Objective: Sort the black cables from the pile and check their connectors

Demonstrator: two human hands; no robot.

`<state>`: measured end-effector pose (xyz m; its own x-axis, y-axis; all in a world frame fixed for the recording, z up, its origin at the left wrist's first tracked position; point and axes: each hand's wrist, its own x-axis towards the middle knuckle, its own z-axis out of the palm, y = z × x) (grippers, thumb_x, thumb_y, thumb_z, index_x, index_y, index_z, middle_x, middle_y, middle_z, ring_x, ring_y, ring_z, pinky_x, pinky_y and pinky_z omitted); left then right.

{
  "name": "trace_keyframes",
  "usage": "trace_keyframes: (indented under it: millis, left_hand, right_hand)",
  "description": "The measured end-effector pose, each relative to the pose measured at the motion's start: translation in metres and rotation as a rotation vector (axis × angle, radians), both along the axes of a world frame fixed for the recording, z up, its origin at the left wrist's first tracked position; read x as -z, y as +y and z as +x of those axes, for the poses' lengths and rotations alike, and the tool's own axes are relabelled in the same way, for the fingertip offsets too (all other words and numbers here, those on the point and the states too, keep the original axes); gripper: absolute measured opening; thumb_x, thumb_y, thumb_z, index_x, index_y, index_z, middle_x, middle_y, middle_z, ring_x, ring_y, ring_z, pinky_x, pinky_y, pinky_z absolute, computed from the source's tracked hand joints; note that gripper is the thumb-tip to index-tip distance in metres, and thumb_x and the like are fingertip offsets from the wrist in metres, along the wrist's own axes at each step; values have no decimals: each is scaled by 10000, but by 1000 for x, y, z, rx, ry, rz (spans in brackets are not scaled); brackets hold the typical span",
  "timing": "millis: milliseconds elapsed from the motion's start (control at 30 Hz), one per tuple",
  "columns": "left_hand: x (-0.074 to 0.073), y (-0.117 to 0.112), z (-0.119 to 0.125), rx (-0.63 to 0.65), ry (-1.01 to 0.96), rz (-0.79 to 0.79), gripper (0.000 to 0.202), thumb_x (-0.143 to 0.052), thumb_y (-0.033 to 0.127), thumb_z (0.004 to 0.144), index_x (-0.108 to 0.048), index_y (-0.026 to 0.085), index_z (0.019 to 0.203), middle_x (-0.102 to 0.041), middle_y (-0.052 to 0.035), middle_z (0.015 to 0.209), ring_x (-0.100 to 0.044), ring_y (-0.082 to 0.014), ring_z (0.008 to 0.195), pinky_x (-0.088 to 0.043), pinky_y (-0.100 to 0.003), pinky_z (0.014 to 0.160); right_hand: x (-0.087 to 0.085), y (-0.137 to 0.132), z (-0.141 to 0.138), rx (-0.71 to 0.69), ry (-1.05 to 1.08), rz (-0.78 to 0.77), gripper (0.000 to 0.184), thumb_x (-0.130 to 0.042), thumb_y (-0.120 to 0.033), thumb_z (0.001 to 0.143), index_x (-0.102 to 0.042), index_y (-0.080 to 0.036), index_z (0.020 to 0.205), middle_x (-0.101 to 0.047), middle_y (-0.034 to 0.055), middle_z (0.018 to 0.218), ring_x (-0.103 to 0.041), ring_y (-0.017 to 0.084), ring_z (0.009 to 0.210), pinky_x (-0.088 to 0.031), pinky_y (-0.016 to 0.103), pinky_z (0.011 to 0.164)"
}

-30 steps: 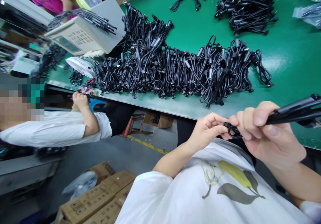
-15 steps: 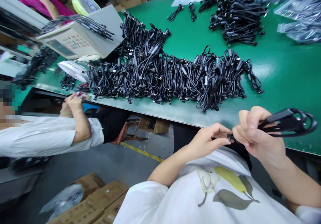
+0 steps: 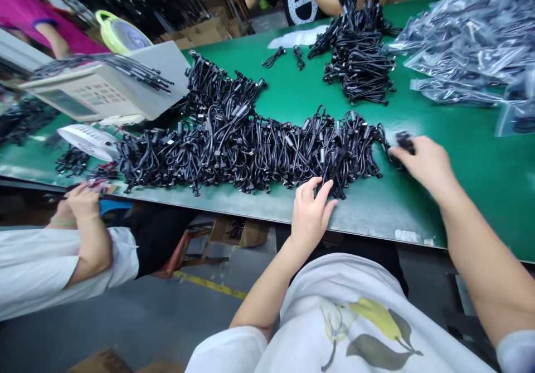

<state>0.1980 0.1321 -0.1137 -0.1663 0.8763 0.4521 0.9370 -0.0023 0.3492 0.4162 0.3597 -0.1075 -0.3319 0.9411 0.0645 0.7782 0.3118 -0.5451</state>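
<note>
A long heap of black coiled cables (image 3: pixel 259 150) runs across the green table (image 3: pixel 460 155). My left hand (image 3: pixel 311 211) reaches over the table's near edge with fingers spread, its tips touching the heap's front. My right hand (image 3: pixel 422 161) rests at the heap's right end, fingers curled on a black bundled cable (image 3: pixel 404 140) that it sets against the pile.
A second pile of black cables (image 3: pixel 359 55) lies further back, with bagged cables (image 3: pixel 468 55) at the right. A beige tester box (image 3: pixel 104 88) and a small white fan (image 3: pixel 87 139) stand at the left. A co-worker's hands (image 3: pixel 81 200) work at left; another person stands across the table.
Both hands left my chest and moved forward onto the table. The right hand carried the bundled cable to the heap's right end; the left hand let go and opened.
</note>
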Motion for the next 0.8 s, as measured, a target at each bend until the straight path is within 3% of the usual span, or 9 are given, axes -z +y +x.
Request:
trace_keyframes:
  millis: [100,167,267,367,433,500,633,800]
  left_hand:
    - [0,-6,1,-1,-42,45,361,-621,273,997,-620,211,1353,-602,-163,1369,-566,-283,1259,-508,-464,1082]
    - [-7,-14,2,13,-107,109,343,-615,238,996,-629,232,1339,-623,-146,1350,-580,-274,1260,-506,-459,1086]
    - [-21,-24,10,119,-380,150,301,-605,198,995,-661,250,1286,-683,-110,1228,-642,-229,1153,-535,-392,1022]
    - [-33,-25,23,233,-926,21,278,-624,277,1000,-647,234,1274,-699,-84,1112,-675,-150,919,-564,-286,852]
    - [-38,-19,29,233,-1276,-25,374,-705,393,949,-610,214,1264,-686,-65,1049,-643,-111,783,-548,-239,735]
    - [-39,-14,31,196,-1484,-9,484,-801,474,853,-588,202,1191,-664,-35,978,-607,-92,711,-523,-218,665]
    - [-41,-16,24,127,-1569,-10,453,-842,472,810,-578,193,1052,-624,7,854,-578,-81,670,-492,-206,640]
    - [-38,-29,18,128,-1419,57,476,-871,433,793,-580,206,1093,-624,7,907,-603,-98,790,-505,-227,775]
  right_hand:
    - [11,18,-3,7,12,-100,218,-800,-362,755,-766,-171,856,-725,121,896,-650,303,876,-456,375,802]
    - [7,14,9,67,59,-131,228,-743,-339,797,-774,-156,930,-738,129,941,-659,312,916,-461,391,835]
    - [-13,-20,32,88,193,-170,408,-627,-404,920,-732,-124,1197,-749,157,1137,-666,294,1011,-480,389,888]
    - [-30,-74,41,-104,328,-311,404,-630,-491,953,-743,-174,1175,-768,100,1137,-688,249,989,-510,336,901]
    - [-35,-109,35,-301,403,-473,370,-668,-513,940,-758,-197,1109,-775,83,1079,-693,249,927,-525,333,841]
    - [-37,-135,26,-466,429,-581,358,-681,-528,931,-764,-213,1078,-771,67,999,-694,243,849,-532,320,745]
    - [-37,-158,8,-582,451,-586,272,-650,-466,966,-766,-234,1050,-758,49,965,-710,230,840,-557,307,750]
    - [-37,-164,-3,-674,452,-353,88,-620,-276,998,-694,-241,1029,-706,36,987,-687,196,876,-517,286,789]
